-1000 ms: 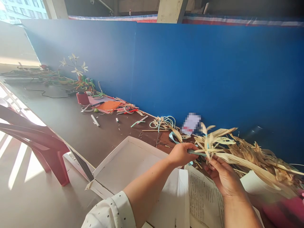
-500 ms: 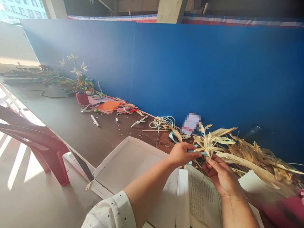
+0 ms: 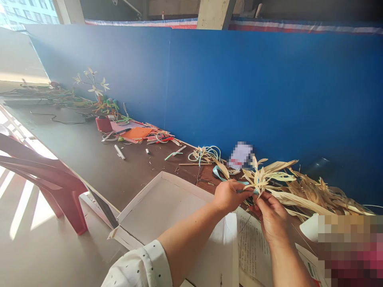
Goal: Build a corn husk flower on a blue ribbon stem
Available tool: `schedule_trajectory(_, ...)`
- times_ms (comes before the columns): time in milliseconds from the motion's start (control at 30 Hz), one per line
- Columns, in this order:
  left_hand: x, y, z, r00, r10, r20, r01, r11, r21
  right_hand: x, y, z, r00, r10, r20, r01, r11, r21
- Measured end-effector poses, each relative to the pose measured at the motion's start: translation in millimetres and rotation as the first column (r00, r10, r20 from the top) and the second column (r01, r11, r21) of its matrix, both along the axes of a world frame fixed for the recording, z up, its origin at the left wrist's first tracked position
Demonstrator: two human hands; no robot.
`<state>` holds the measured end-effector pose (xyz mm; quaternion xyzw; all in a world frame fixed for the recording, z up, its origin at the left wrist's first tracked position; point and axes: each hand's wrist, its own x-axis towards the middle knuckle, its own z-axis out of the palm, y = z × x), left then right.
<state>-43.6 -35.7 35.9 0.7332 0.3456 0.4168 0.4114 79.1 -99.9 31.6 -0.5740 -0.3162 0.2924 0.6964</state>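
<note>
A pale corn husk flower (image 3: 259,181) with pointed petals sits between my two hands, above the table. The fingers of my left hand (image 3: 229,196) are closed, pinching the flower's light-blue stem from the left. Closed at the flower's base is my right hand (image 3: 271,215), its thumb and fingers pressed together just below the petals. My fingers hide most of the stem. A loop of light-blue ribbon (image 3: 218,173) lies just beyond my left hand. Right of the flower spreads a heap of dry corn husks (image 3: 323,193).
A shallow white box (image 3: 167,203) and a printed sheet (image 3: 254,247) lie beneath my arms. Coiled cord (image 3: 213,152), orange paper (image 3: 137,133) and a red thread spool (image 3: 103,124) line the blue partition (image 3: 239,87). A white roll (image 3: 309,228) is at right; a red chair (image 3: 66,191) stands left.
My right hand has shifted slightly left, closer to my left hand, and the flower has moved a little left with it. A blurred patch now covers the lower right corner.
</note>
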Motion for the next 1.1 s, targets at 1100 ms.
schedule_trajectory(1100,18,-2,-9.2,0.848,-0.102,0.52,0.277,0.922,-0.27,4,6,-19.0,0.995,-0.075,0.065,0.073,0.997,0.034)
